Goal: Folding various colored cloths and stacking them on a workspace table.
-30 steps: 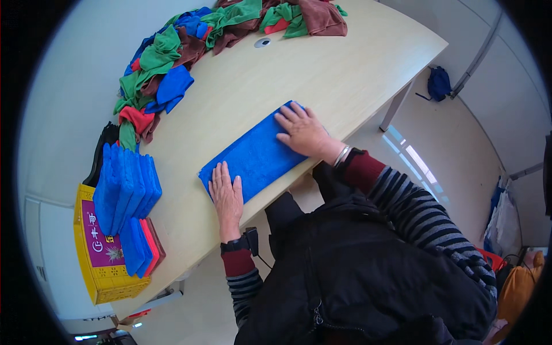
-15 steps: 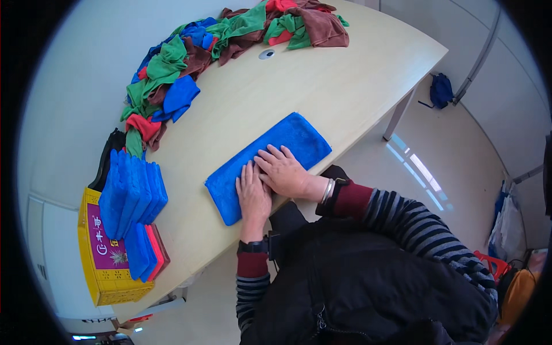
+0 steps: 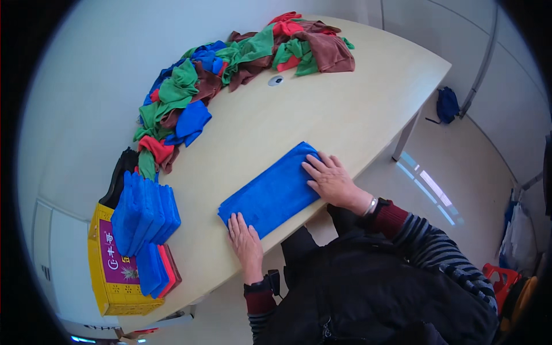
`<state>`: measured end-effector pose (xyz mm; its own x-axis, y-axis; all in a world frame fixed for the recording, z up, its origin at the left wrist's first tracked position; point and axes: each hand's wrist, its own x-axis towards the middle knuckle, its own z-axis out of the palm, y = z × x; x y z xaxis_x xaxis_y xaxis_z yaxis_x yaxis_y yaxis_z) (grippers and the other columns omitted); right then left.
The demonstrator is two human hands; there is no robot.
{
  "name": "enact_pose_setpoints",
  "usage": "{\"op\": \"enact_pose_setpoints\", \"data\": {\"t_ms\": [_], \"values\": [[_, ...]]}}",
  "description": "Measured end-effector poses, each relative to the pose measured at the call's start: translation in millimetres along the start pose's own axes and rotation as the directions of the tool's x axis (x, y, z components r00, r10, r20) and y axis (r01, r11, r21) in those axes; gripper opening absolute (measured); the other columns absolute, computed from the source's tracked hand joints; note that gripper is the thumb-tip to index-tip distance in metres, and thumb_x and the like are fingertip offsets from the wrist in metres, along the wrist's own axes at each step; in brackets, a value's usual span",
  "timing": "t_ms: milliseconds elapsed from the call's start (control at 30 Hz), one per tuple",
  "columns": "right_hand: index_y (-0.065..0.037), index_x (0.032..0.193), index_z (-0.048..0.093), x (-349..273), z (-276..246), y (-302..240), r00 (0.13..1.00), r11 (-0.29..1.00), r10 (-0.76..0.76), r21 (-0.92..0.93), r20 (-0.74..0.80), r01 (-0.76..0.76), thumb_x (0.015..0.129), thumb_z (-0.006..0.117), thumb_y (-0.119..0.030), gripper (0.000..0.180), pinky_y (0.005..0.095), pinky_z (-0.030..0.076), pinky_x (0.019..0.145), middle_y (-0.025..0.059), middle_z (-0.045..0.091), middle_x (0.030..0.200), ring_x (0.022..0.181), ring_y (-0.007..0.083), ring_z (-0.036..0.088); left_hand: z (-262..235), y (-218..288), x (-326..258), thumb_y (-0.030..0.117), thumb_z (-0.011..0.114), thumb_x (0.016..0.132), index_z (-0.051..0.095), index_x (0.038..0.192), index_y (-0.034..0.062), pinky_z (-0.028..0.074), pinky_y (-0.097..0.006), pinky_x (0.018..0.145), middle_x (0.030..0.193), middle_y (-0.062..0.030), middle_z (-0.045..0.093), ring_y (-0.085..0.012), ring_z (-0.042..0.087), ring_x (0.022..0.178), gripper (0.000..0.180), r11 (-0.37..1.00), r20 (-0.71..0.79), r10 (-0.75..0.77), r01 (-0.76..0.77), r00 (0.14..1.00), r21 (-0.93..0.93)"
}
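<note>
Left of left grip: yellow crate, with blue folded cloths, red cloth and brown cloth stood at it; in or against, can't be told. Left grip is laid flat, empty, on the folded blue towel's near-left corner. Towel is spanned between grips on worktop. Right grip is spread wide on right end, nothing pinched. Pressure probably best kept even, edges square.
</note>
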<state>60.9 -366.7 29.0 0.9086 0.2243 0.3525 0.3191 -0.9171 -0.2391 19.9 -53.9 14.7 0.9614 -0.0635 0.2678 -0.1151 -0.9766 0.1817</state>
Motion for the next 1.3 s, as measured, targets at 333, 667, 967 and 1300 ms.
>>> {"op": "enact_pose_setpoints", "data": {"t_ms": [333, 667, 967, 1300], "values": [[-0.002, 0.140, 0.051, 5, -5, -25, 0.990, 0.986, -0.119, 0.107, -0.072, 0.126, 0.092, 0.056, -0.008, 0.048, 0.0527, 0.025, 0.118, 0.0185, 0.046, 0.149, 0.142, 0.0386, 0.037, -42, 40, -2, 0.011, 0.056, 0.089, 0.055, 0.131, 0.0006, 0.038, -0.048, 0.107, 0.129, -0.0197, 0.055, -0.0352, 0.050, 0.124, 0.043, 0.993, -0.251, 0.086, -0.103, 0.964, -0.058], [-0.004, 0.146, 0.045, 0, 40, -61, 0.964, 0.966, -0.259, -0.003, 0.052, 0.260, 0.101, 0.047, -0.019, 0.047, 0.0466, 0.021, 0.121, 0.0138, 0.044, 0.153, 0.147, 0.0331, 0.033, 19, 74, -12, 0.022, 0.056, 0.095, 0.050, 0.141, -0.0015, 0.024, -0.052, 0.119, 0.149, -0.0216, 0.046, -0.0356, 0.038, 0.143, 0.052, 0.982, -0.238, 0.056, -0.096, 0.970, -0.160], [-0.006, 0.144, 0.049, 5, 18, -35, 0.991, 0.992, -0.122, -0.002, -0.049, 0.122, 0.102, 0.049, -0.021, 0.045, 0.0485, 0.026, 0.119, 0.0129, 0.047, 0.150, 0.143, 0.0334, 0.037, 7, -11, -27, 0.013, 0.054, 0.090, 0.053, 0.136, -0.0012, 0.029, -0.052, 0.117, 0.145, -0.0215, 0.049, -0.0379, 0.042, 0.138, 0.048, 0.994, -0.264, -0.110, 0.107, 0.958, -0.024], [-0.006, 0.144, 0.048, -8, 1, 14, 0.995, 1.000, 0.021, -0.021, -0.096, -0.023, 0.097, 0.056, -0.018, 0.049, 0.0508, 0.029, 0.117, 0.0159, 0.049, 0.147, 0.141, 0.0366, 0.040, 0, -40, -42, 0.018, 0.047, 0.100, 0.046, 0.144, 0.0025, 0.025, -0.049, 0.119, 0.149, -0.0195, 0.046, -0.0358, 0.041, 0.140, 0.047, 0.974, -0.230, -0.223, 0.223, 0.947, -0.029]]}}
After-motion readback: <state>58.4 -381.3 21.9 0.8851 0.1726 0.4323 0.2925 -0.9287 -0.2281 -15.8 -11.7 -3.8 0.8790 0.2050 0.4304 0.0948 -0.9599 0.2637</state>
